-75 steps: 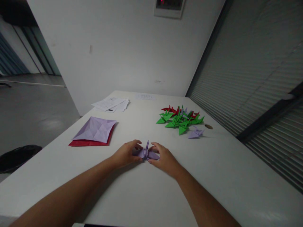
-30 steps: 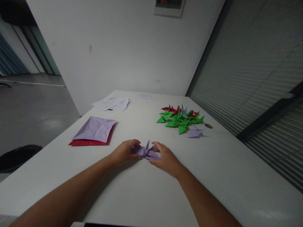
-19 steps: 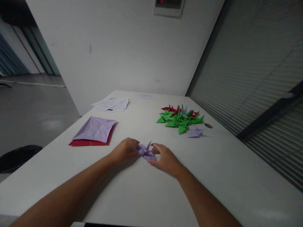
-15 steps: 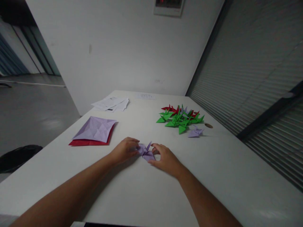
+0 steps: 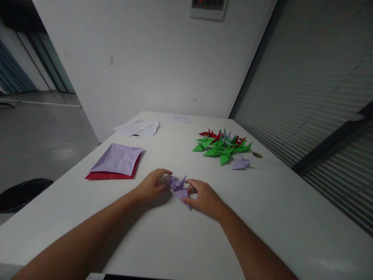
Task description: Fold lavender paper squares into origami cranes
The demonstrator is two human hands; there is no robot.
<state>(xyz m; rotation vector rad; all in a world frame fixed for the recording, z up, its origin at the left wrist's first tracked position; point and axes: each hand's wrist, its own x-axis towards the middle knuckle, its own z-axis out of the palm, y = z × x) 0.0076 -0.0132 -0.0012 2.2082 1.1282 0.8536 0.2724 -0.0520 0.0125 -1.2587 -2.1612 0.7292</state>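
A lilac paper crane (image 5: 180, 192) rests on the white table between my two hands, its pointed tips raised and one wing spread toward me. My left hand (image 5: 151, 185) is beside the crane's left end, thumb and forefinger parted around it; whether they touch the paper is hard to make out. On the other side, the thumb and bent fingers of my right hand (image 5: 203, 197) hold the crane's right edge, partly covering it.
Farther right lies a pile of green, red and lilac cranes (image 5: 218, 146), with one lilac crane (image 5: 241, 163) nearer me. Creased lilac paper (image 5: 116, 158) covers red paper (image 5: 110, 176) on the left. Printed sheets (image 5: 136, 127) lie behind. A black bin bag (image 5: 23, 195) stands beyond the table's left edge.
My left thumb and forefinger have moved apart, uncovering the crane's left end. The crane's near wing now spreads farther toward me. My right hand has barely moved.
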